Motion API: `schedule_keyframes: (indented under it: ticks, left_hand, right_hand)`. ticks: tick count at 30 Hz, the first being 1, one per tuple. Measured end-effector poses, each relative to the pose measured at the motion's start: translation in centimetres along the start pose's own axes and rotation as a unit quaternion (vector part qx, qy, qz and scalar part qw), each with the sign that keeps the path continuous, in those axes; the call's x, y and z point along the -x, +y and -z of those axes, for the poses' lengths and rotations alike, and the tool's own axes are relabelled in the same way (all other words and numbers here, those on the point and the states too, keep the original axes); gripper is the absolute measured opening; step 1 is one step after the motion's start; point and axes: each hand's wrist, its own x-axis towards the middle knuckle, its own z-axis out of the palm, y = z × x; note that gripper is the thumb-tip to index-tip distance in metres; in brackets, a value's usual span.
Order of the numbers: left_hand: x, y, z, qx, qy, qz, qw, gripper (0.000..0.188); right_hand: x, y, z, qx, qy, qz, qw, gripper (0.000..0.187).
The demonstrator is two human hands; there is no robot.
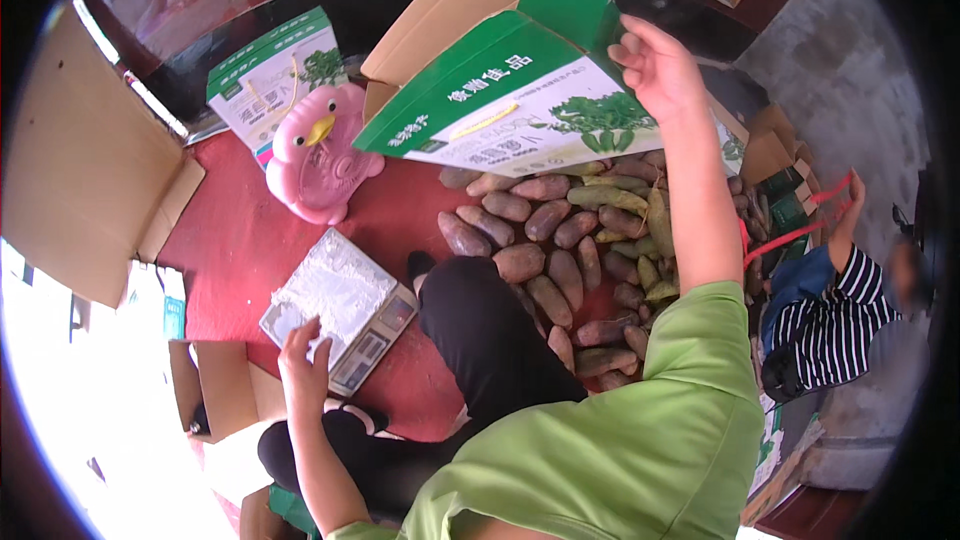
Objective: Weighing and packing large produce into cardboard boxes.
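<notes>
My right hand (655, 70) grips the upper right edge of a green and white cardboard box (540, 110) with its flaps up. The box is tilted and held above a spread of long reddish and green root vegetables (548, 220). Over the near edge of a digital scale (335, 290) with a shiny, crinkled top is my left hand (303, 360). Its fingers are apart and hold nothing; whether they touch the scale I cannot tell. My bent leg in dark trousers lies between the scale and the vegetables.
A pink bird-shaped plastic seat (318, 175) stands on the red floor covering (225, 230), in front of another green and white box (275, 80). Open brown cartons (220, 390) lie at the left. On the right, a person in a striped top (835, 325) holds red straps (800, 230).
</notes>
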Motion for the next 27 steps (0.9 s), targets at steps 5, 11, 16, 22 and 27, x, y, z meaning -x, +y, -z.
schedule_keyframes:
  ticks: [5,11,16,22,27]
  left_hand:
    - [-0.1,2.7,1.2,0.001,0.083,-0.028,0.996,0.062]
    - [0.7,4.8,2.0,-0.015,0.121,-0.144,0.982,0.077]
    - [1.1,4.0,2.4,0.009,0.153,-0.084,0.985,0.059]
    - [2.5,2.7,4.8,-0.053,0.175,-0.047,0.982,0.019]
    - [2.7,2.7,5.4,-0.191,0.21,-0.083,0.955,0.027]
  right_hand:
    - [4.2,-0.4,-3.3,0.032,-0.092,-0.029,0.995,0.013]
    - [6.9,0.7,-10.7,0.068,-0.229,-0.065,0.969,0.015]
    - [6.7,3.7,-16.1,0.021,-0.311,-0.108,0.944,0.017]
    - [5.2,10.6,-20.3,0.049,-0.315,-0.128,0.939,0.021]
    - [3.8,19.8,-21.4,0.0,-0.231,-0.22,0.948,0.019]
